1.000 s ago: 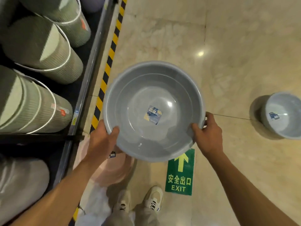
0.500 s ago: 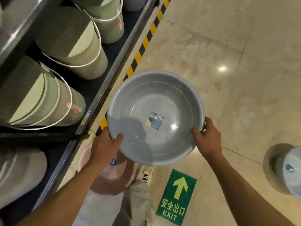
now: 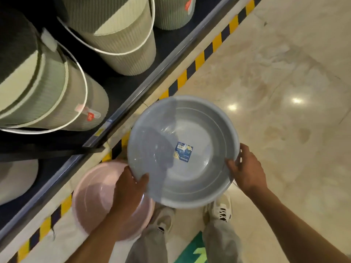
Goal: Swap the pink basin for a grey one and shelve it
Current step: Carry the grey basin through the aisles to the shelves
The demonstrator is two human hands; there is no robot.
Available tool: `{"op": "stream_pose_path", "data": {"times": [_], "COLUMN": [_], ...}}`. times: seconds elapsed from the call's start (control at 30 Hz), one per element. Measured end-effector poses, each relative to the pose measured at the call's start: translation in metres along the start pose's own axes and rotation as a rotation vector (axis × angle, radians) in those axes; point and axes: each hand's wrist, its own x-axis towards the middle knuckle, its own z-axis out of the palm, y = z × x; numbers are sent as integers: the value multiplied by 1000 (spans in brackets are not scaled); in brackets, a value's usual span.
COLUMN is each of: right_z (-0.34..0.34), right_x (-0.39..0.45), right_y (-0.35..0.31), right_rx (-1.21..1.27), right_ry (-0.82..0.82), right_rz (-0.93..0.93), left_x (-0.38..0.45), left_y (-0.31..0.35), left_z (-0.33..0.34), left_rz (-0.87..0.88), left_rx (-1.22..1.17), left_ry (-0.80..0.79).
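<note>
here both hands, left hand [image 3: 131, 188] and right hand [image 3: 247, 169], clasp the round, glossy grey basin [image 3: 182, 150].

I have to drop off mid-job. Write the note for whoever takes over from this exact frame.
Left hand: gripping the near-left rim of the grey basin.
Right hand: gripping its right rim.
Grey basin: held level over the floor, open side up, label sticker inside, beside the shelf edge.
Pink basin: on the floor beside the striped tape, partly under the left arm.
Done: pink basin is out, grey one is in hand.
Left: set the grey basin on the shelf. The ribbed buckets fill the part in view.
</note>
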Motion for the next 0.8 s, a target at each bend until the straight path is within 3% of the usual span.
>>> {"op": "stream_pose_path", "data": {"times": [0.3, 0.8], "right_z": [73, 99], "right_x": [88, 79], "right_y": [39, 66], "right_rx": [-50, 61], "right_ry": [-79, -118], "right_rz": [-39, 72], "left_x": [69, 70], "left_y": [-34, -58], "left_z": [76, 108], "left_rz": [-111, -155], "left_rx": [0, -22], "left_ry": [113, 39]}}
